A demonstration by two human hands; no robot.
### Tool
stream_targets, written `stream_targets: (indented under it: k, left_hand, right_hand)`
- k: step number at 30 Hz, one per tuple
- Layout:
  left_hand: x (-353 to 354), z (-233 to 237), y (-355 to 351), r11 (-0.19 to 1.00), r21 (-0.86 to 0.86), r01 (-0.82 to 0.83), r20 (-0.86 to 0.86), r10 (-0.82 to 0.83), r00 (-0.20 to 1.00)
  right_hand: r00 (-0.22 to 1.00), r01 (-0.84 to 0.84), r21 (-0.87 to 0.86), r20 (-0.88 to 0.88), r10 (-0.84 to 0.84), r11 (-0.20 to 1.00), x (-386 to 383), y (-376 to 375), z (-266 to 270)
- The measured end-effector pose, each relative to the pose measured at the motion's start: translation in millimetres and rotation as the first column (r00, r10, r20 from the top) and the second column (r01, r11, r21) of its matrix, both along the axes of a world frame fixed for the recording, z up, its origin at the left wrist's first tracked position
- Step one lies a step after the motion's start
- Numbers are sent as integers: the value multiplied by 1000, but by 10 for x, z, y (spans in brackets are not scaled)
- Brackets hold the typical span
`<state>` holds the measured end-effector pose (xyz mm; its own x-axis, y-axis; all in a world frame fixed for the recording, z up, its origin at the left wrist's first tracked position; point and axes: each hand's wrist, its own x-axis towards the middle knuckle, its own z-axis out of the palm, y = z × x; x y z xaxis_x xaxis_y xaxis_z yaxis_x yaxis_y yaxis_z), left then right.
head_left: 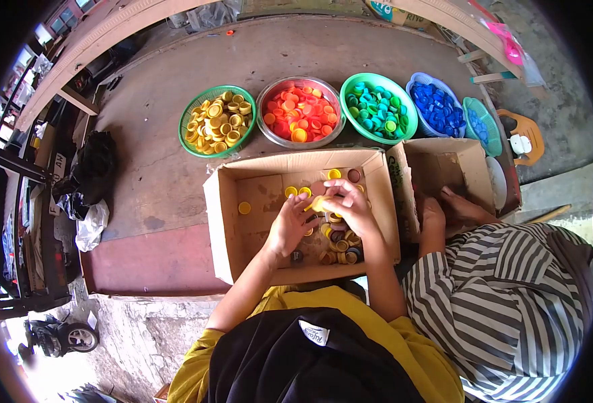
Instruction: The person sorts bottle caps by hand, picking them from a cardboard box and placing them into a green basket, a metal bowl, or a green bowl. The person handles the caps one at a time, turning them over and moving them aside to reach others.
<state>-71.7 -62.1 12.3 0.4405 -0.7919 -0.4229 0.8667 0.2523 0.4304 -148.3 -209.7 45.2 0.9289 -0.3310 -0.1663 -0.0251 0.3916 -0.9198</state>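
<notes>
Both hands are over a cardboard box (217,221) holding loose bottle caps. My left hand (287,225) has its fingers bent around one edge of a yellow bottle cap (319,203), which is slightly blurred. From the other side, my right hand (353,211) pinches the same cap between thumb and fingers. Below my right hand lies a heap of yellow and brown caps (342,256). A single yellow cap (244,208) rests on the box floor at the left, and a few more yellow caps (334,174) lie near the far wall. My right hand hides part of the heap.
Beyond the box stand a basket of mustard-yellow caps (183,134), a bowl of red and orange caps (261,121), a green basin (414,117) and a blue basket (414,80). At right, a co-worker's hands (436,213) are in a second cardboard box (487,178).
</notes>
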Motion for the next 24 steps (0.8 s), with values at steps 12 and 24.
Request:
stream_targets:
  k: [12, 24]
  left_hand:
    - [245, 8, 25, 982, -189, -6, -276, -47, 960]
    - [2609, -24, 257, 760, 84, -644, 969, 87, 230]
  right_hand:
    - [961, 40, -711, 219, 166, 702, 35, 220, 511]
    - [934, 166, -889, 2, -358, 427, -308, -110, -212]
